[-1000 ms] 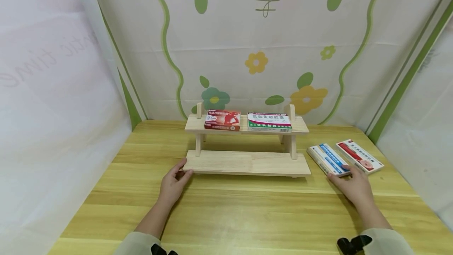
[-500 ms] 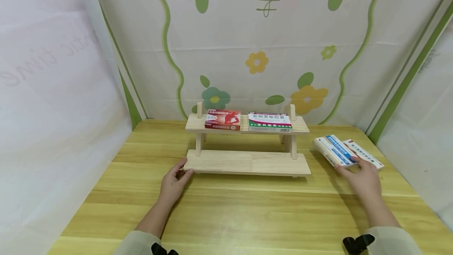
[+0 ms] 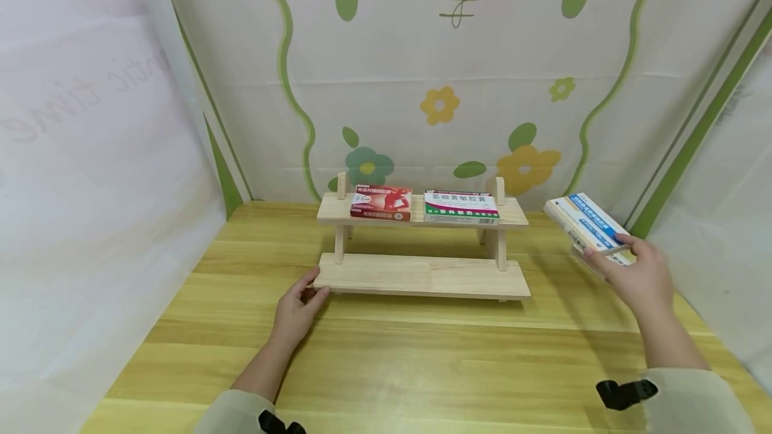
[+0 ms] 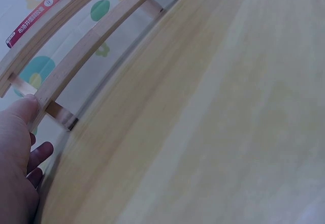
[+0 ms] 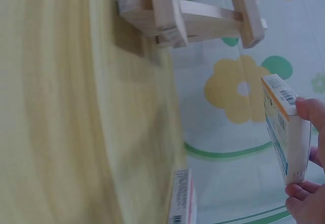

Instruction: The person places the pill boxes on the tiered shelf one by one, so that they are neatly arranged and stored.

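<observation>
My right hand (image 3: pixel 644 276) pinches a blue-and-white medicine box (image 3: pixel 588 222) by its near right end, tilted above the table; in the right wrist view thumb and fingers grip the box (image 5: pixel 287 127) at opposite edges. Below it a second white box (image 3: pixel 618 259) lies on the table, mostly hidden in the head view. My left hand (image 3: pixel 295 310) holds the left end of the wooden rack's lower shelf (image 3: pixel 422 276), its thumb at the front edge. On the upper shelf (image 3: pixel 328 209) lie a red box (image 3: pixel 381 202) and a green-and-white box (image 3: pixel 461 207), side by side.
The wooden table (image 3: pixel 386 367) stretches in front of the rack and to both sides. A white cloth printed with flowers (image 3: pixel 386 52) hangs behind the table, with more white cloth at the left (image 3: pixel 102 153) and right.
My right hand has lifted the blue-and-white box off the table and moved it back and to the right, over the second box. My left hand stays at the rack.
</observation>
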`<state>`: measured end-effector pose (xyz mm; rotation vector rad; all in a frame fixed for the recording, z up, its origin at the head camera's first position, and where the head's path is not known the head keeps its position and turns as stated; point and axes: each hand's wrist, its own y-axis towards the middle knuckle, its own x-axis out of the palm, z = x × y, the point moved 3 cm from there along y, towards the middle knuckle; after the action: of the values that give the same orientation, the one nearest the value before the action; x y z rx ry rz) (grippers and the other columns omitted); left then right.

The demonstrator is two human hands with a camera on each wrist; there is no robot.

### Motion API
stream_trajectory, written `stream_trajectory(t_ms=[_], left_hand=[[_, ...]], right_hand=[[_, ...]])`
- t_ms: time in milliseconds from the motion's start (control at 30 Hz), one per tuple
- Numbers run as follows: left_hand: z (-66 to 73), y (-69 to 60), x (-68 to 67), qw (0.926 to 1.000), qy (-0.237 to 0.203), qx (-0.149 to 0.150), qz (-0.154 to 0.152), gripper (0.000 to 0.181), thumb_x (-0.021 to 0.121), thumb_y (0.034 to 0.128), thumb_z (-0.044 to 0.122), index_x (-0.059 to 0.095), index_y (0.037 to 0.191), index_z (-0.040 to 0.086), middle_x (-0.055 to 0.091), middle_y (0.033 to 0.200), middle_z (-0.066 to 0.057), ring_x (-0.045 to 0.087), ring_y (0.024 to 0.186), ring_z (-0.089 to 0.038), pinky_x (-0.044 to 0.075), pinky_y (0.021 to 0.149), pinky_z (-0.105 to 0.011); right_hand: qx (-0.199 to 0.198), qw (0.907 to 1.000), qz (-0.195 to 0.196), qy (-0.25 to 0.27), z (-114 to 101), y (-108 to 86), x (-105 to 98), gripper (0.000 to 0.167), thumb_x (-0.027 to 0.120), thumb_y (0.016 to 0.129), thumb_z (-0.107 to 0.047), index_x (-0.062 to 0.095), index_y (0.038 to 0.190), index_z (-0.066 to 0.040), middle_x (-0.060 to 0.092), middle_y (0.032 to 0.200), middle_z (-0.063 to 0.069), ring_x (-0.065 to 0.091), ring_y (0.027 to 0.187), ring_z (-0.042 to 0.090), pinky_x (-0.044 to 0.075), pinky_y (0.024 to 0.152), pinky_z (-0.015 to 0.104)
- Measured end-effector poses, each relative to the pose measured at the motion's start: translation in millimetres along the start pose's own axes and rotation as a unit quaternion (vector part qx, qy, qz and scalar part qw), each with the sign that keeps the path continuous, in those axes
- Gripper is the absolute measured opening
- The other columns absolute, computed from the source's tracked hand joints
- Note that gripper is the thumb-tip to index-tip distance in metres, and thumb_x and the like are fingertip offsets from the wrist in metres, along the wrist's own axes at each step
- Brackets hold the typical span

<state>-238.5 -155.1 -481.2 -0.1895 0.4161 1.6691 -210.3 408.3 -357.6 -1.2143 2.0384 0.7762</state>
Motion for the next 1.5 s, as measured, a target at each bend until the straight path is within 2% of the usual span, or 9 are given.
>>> stream_trajectory(t_ms=[200, 367, 500, 700, 900, 1100, 1267, 1500], left_hand=[[1.6, 0.9, 0.5, 1.0, -0.003, -0.002, -0.006, 0.053, 0.069, 0.0927, 0.026, 0.053, 0.141, 0.01, 0.058, 0.138, -0.015, 0.059, 0.103, -0.02, 0.048, 0.081, -0.013], [1.8, 0.6, 0.4, 1.0, -0.004, -0.002, -0.005, 0.053, 0.069, 0.0926, 0.025, 0.053, 0.141, 0.009, 0.057, 0.138, -0.015, 0.059, 0.102, -0.02, 0.048, 0.081, -0.013], [1.7, 0.6, 0.1, 0.9999, -0.005, -0.007, -0.005, 0.053, 0.07, 0.0924, 0.024, 0.053, 0.141, 0.01, 0.058, 0.138, -0.015, 0.058, 0.102, -0.019, 0.048, 0.08, -0.013], [2.1, 0.2, -0.6, 0.9997, -0.008, -0.019, -0.011, 0.052, 0.069, 0.0928, 0.022, 0.053, 0.141, 0.012, 0.057, 0.139, -0.013, 0.058, 0.105, -0.021, 0.047, 0.082, -0.012], [3.3, -0.7, -0.8, 0.9997, -0.005, -0.018, -0.012, 0.052, 0.068, 0.0933, 0.023, 0.053, 0.141, 0.012, 0.057, 0.139, -0.014, 0.059, 0.106, -0.022, 0.046, 0.082, -0.012], [2.7, -0.4, -0.3, 0.9999, -0.003, -0.012, -0.006, 0.052, 0.069, 0.0926, 0.024, 0.054, 0.14, 0.011, 0.056, 0.14, -0.014, 0.058, 0.103, -0.02, 0.046, 0.081, -0.012], [3.0, -0.8, -0.3, 1.0, 0.001, -0.001, 0.001, 0.051, 0.07, 0.0922, 0.023, 0.055, 0.139, 0.009, 0.058, 0.138, -0.016, 0.059, 0.101, -0.019, 0.047, 0.081, -0.013], [1.8, -0.2, -0.2, 1.0, -0.002, -0.004, 0.001, 0.052, 0.071, 0.0915, 0.023, 0.055, 0.139, 0.011, 0.059, 0.136, -0.014, 0.059, 0.1, -0.018, 0.047, 0.08, -0.013]], right_hand=[[-0.018, 0.9997, -0.014, -0.007, -20.1, 2.7, -8.2, 0.09, 0.061, 0.089, -0.059, 0.03, 0.152, -0.002, 0.022, 0.154, 0.034, 0.022, 0.136, 0.057, 0.026, 0.099, 0.072], [-0.041, 0.9991, -0.013, -0.006, -39.4, 1.9, -11.8, 0.087, 0.061, 0.09, -0.056, 0.032, 0.152, -0.002, 0.024, 0.153, 0.033, 0.027, 0.132, 0.054, 0.031, 0.095, 0.07], [-0.057, 0.9982, -0.019, 0.002, -56.8, -0.2, -11.8, 0.086, 0.061, 0.09, -0.055, 0.033, 0.151, -0.002, 0.027, 0.152, 0.034, 0.029, 0.129, 0.053, 0.033, 0.092, 0.067], [-0.074, 0.9963, -0.041, 0.016, -88.4, -6.1, -6.7, 0.09, 0.062, 0.088, -0.06, 0.033, 0.152, -0.004, 0.025, 0.154, 0.031, 0.03, 0.132, 0.054, 0.033, 0.096, 0.07], [-0.109, 0.9916, -0.052, 0.048, -118.8, -12.8, 3.5, 0.087, 0.067, 0.086, -0.057, 0.039, 0.149, -0.005, 0.029, 0.153, 0.026, 0.031, 0.135, 0.05, 0.032, 0.103, 0.068], [-0.158, 0.9816, -0.064, 0.085, -142.9, -19.6, 16.7, 0.077, 0.075, 0.084, -0.047, 0.048, 0.142, -0.004, 0.037, 0.149, 0.022, 0.033, 0.135, 0.044, 0.032, 0.109, 0.063], [-0.181, 0.9753, -0.089, 0.09, -160.8, -28.0, 30.4, 0.075, 0.077, 0.082, -0.047, 0.052, 0.139, -0.005, 0.038, 0.149, 0.019, 0.034, 0.136, 0.043, 0.032, 0.109, 0.063], [-0.216, 0.9646, -0.121, 0.091, -180.1, -40.2, 54.5, 0.071, 0.08, 0.08, -0.042, 0.053, 0.138, -0.01, 0.04, 0.15, 0.012, 0.036, 0.137, 0.039, 0.032, 0.107, 0.064]])
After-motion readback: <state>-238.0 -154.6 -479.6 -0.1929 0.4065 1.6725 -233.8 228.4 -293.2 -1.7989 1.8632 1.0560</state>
